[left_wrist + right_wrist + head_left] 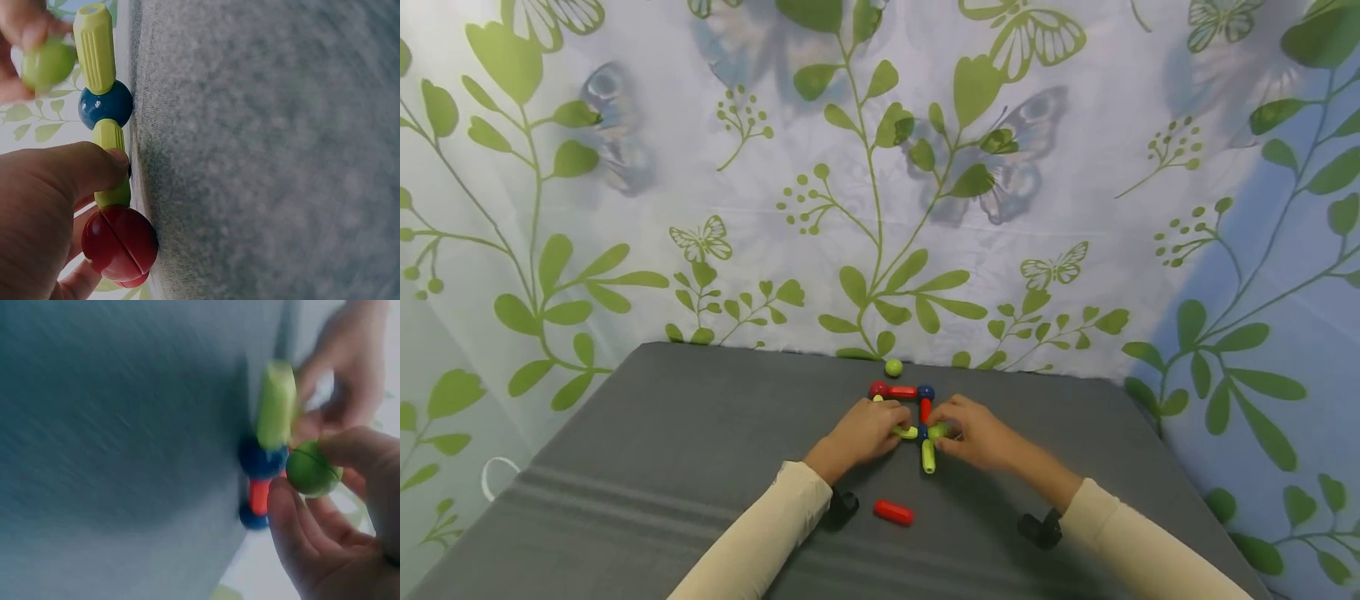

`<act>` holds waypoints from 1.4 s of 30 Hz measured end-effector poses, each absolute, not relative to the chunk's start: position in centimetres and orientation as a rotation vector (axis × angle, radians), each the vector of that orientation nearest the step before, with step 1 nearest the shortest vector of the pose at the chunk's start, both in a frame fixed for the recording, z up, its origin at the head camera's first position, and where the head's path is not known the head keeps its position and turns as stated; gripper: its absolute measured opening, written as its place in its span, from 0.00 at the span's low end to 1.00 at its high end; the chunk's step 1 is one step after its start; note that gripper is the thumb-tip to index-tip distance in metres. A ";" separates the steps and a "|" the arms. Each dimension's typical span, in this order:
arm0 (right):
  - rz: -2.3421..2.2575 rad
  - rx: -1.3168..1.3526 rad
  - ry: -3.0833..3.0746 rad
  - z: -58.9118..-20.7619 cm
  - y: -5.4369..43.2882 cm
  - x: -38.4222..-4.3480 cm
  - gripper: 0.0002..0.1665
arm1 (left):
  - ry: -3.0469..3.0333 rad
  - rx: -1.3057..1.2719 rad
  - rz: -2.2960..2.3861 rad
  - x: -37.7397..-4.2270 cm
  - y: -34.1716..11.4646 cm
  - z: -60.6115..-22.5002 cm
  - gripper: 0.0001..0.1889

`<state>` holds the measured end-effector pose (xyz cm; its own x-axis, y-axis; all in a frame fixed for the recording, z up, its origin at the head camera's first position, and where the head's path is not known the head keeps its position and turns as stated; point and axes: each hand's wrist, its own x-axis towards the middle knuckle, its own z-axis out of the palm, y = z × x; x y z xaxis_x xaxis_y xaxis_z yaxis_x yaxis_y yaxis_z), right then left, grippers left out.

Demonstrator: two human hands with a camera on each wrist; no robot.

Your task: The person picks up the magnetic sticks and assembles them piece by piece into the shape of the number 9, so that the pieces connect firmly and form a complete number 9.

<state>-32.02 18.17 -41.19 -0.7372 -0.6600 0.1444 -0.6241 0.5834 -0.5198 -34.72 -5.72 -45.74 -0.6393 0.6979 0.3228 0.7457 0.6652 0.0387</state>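
Note:
My left hand (865,429) pinches a yellow-green ridged rod (109,134) between thumb and fingers. That rod sits between a red ball (120,244) and a blue ball (105,105), within a joined frame of toy rods and balls. From the same blue ball, another yellow-green rod (928,457) points toward me. My right hand (981,433) holds a green ball (314,469) in its fingertips, close beside the blue ball; whether they touch I cannot tell. Red rods (901,392) and a second blue ball (926,392) form the far side of the frame.
A loose red rod (893,512) lies on the grey table (700,450), nearer to me than the frame. Behind the frame rests a loose green ball (893,367), by the table's back edge. A leaf-patterned curtain (865,167) hangs behind.

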 end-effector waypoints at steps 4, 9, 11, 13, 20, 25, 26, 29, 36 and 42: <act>-0.894 -1.197 2.620 -42.1 18.2 -29.5 0.14 | -2.596 -1.163 -0.252 -34.9 -5.8 -46.0 0.08; -0.872 -1.290 2.568 -42.6 18.2 -27.6 0.14 | -2.613 -1.171 -0.265 -34.9 -5.8 -46.0 0.08; -0.852 -1.327 2.566 -42.7 18.2 -27.3 0.15 | -2.610 -1.169 -0.271 -34.8 -5.8 -45.9 0.08; -0.825 -1.347 2.576 -42.9 18.2 -27.0 0.15 | -2.605 -1.162 -0.277 -34.8 -5.9 -45.7 0.08; -0.750 -1.294 2.624 -43.5 18.2 -26.9 0.16 | -2.613 -1.152 -0.275 -34.7 -6.0 -45.4 0.08; -0.724 -1.272 2.650 -43.8 17.9 -27.1 0.16 | -2.614 -1.157 -0.277 -34.7 -5.9 -45.4 0.08; -0.724 -1.275 2.655 -43.8 17.9 -27.1 0.16 | -2.615 -1.156 -0.277 -34.7 -5.8 -45.4 0.09; -0.721 -1.284 2.673 -43.9 17.8 -27.2 0.16 | -2.618 -1.152 -0.279 -34.7 -5.7 -45.5 0.09; -0.715 -1.256 2.687 -44.2 17.9 -27.4 0.17 | -2.620 -1.142 -0.267 -34.6 -5.7 -45.7 0.08; -0.726 -1.282 2.675 -44.4 17.9 -27.6 0.17 | -2.629 -1.112 -0.203 -33.6 -6.0 -45.2 0.08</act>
<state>-27.55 17.93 -44.39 -0.6445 -0.7547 0.1226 -0.7132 0.5356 -0.4522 -33.57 -5.99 -45.20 -0.6653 0.6802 0.3077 0.7194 0.6943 0.0205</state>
